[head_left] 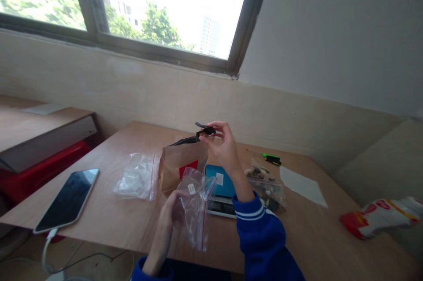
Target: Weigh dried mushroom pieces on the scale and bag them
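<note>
My right hand (pixel 223 146) pinches some dark, dried-looking pieces (pixel 207 131), black with a little brown, just above the mouth of a brown paper bag (pixel 173 159). The bag stands upright with a black inner edge and a red label. My left hand (pixel 173 208) is closed on a see-through zip bag (pixel 194 215) with a red seal line and a small white sticker. This bag hangs in front of the paper bag and looks empty. Behind my right forearm lies a kitchen scale (pixel 218 207) with a blue plate (pixel 220 179) on top.
Several flat zip bags (pixel 137 177) lie left of the paper bag, near a phone (pixel 68 199) on a charging cable. To the right are filled zip bags (pixel 269 188), a green-and-black cutter (pixel 271 158), white paper (pixel 302 186) and a lying bottle (pixel 380 218).
</note>
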`<state>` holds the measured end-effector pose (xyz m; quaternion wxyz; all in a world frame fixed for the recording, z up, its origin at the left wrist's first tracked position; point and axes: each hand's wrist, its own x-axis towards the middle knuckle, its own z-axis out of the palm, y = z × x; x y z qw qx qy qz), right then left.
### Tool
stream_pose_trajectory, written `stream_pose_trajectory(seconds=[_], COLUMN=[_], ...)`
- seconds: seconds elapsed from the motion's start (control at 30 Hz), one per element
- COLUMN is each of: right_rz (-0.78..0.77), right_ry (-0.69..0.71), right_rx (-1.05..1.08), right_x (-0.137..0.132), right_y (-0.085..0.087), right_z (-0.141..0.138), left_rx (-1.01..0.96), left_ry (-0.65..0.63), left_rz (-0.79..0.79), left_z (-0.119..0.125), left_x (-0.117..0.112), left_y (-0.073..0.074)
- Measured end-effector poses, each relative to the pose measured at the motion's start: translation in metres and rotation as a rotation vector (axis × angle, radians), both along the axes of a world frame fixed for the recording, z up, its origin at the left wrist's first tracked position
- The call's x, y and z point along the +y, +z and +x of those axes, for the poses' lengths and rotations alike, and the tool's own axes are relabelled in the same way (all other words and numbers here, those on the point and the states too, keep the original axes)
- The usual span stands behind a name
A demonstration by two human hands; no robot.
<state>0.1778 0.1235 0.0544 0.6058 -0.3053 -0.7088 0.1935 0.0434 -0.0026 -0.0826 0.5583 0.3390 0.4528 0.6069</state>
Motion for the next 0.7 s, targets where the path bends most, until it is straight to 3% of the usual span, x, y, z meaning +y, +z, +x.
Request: stream_pose_trajectory(seconds=[0.17, 0.4, 0.7], right_rz=[0.029, -0.068, -0.167], right_ry=[-0.011, 0.085, 0.173], right_rx=[-0.091, -0.162, -0.013], right_x=[0.013, 0.012, 0.014], right_y=[-0.015, -0.015, -0.019], right_z=[-0.015, -0.001, 0.005], left_rx=[0.001, -0.024, -0.071], left_ry=[0.011, 0.031, 0.014], left_rz=[-0.004, -0.020, -0.037], left_z=[-0.003, -0.005, 0.000], left_x=[0.001, -0.001, 0.001], left_y=[-0.003, -0.002, 0.004])
